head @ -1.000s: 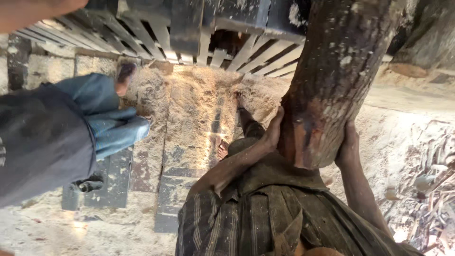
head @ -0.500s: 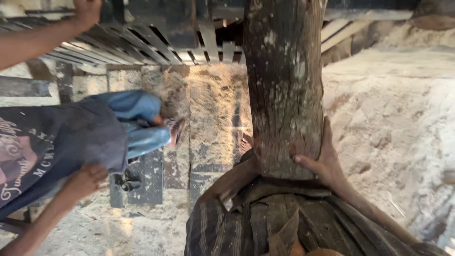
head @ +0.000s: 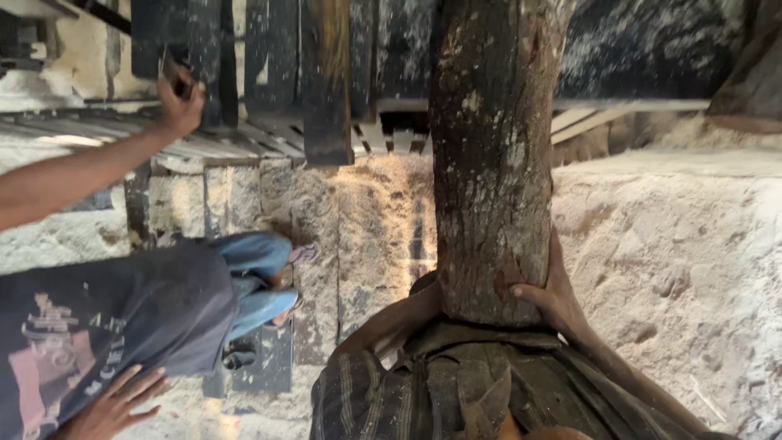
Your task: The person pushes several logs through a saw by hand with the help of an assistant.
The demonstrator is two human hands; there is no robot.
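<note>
A: What do the hands have?

B: A log (head: 491, 163), thick and rough-barked, with pale patches and a reddish scar near its lower end. It stands up the middle of the view, its lower end butted against the person's striped shirt (head: 456, 391).

A: And the grip?

B: The right hand (head: 552, 295) wraps the log's lower right edge, fingers (head: 528, 290) curled onto the bark, so that grip holds the log. The left hand is hidden behind the log; only the left forearm (head: 389, 319) shows, running up to its lower left side. I cannot tell how that grip stands.

A: What lies around the grip?

B: Right of it, a wide bank of pale sawdust (head: 668, 244). Left of it, a floor (head: 375, 236) of sawdust-covered slabs with dark gaps, brightly lit just beside the log. Beyond the grip, dark planks (head: 326, 73) and pale slats (head: 220, 147) of a frame cross the top.

A: Anyone else there?

B: Yes, well left of the grip: a person in a dark shirt (head: 106, 326) and blue jeans (head: 257, 277). One hand (head: 177, 102) reaches up to the dark planks; the other (head: 114, 403) rests low at the shirt's hem.
</note>
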